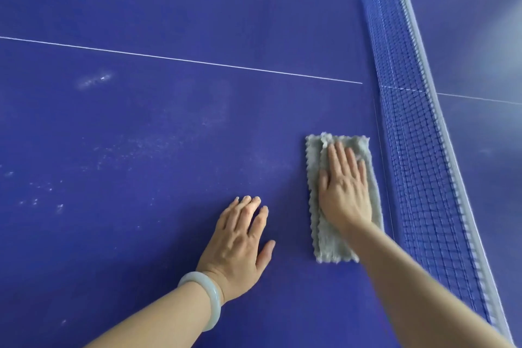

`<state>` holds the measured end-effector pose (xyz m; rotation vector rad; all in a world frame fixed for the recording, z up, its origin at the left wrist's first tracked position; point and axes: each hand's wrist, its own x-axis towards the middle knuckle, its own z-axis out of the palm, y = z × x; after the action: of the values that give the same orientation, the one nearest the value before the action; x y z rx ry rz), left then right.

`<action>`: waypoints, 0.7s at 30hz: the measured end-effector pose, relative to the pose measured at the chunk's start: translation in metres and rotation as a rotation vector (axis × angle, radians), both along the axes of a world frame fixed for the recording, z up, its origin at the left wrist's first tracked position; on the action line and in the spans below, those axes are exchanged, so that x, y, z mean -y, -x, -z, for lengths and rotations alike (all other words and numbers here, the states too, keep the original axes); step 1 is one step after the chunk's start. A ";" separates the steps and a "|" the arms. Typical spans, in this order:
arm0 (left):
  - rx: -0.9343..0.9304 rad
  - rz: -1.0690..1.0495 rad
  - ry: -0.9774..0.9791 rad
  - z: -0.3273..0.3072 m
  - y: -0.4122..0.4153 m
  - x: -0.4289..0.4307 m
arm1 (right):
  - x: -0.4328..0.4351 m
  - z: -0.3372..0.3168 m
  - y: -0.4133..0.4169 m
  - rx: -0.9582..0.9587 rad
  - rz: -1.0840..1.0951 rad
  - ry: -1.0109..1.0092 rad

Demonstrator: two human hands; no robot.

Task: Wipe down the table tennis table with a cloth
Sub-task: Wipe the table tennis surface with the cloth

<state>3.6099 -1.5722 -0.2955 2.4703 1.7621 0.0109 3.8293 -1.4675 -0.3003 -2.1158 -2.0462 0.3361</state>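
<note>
Left hand [240,243] is down on the blue table [169,8], palm down, fingers loose & slightly spread. The tips touch the surface, thumb out to the R side; it holds nothing. Pale bangle [207,298] sits on that wrist, forearm bare.

Far L of that hand, whitish dust specks [42,198] are scattered low on the top, plus a brighter smudge [94,80] higher up. Thin white line [180,59] crosses the table from the L edge of view towards the net, stopping just short of it. Surface below the line looks hazy in patches, esp. mid-table.

Further R is the grey cloth [330,246], fluffy w/ wavy edges & folded into a long strip. It lies flat on this side of the table, just beside the net & approx. parallel to it. It's near the left hand but apart from it, w/ bare table btwn them. Right hand [344,186] lies on the upper half of the cloth, palm down, fingers straight & close together, pressing it onto the table. No curl round the fabric, nothing pinched. R forearm comes in from the lower R corner, passing over the cloth's bottom corner.

R of that, the blue mesh net [409,127] stands upright across the table w/ a white band [442,127] along its top. Beyond it the far half [480,37] shows paler, w/ glare on it & a white line of its own.
</note>
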 end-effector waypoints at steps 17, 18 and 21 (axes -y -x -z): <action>0.028 -0.004 -0.038 0.002 -0.001 0.004 | -0.113 -0.008 0.025 -0.043 -0.392 0.021; 0.027 -0.008 -0.029 0.002 0.000 0.003 | -0.106 -0.007 0.010 -0.031 -0.431 -0.009; 0.028 -0.017 -0.033 0.003 0.000 0.004 | -0.115 -0.006 -0.029 0.004 -0.216 -0.061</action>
<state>3.6097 -1.5757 -0.2984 2.4657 1.7854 0.0761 3.8583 -1.3525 -0.2945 -1.8662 -2.2623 0.2948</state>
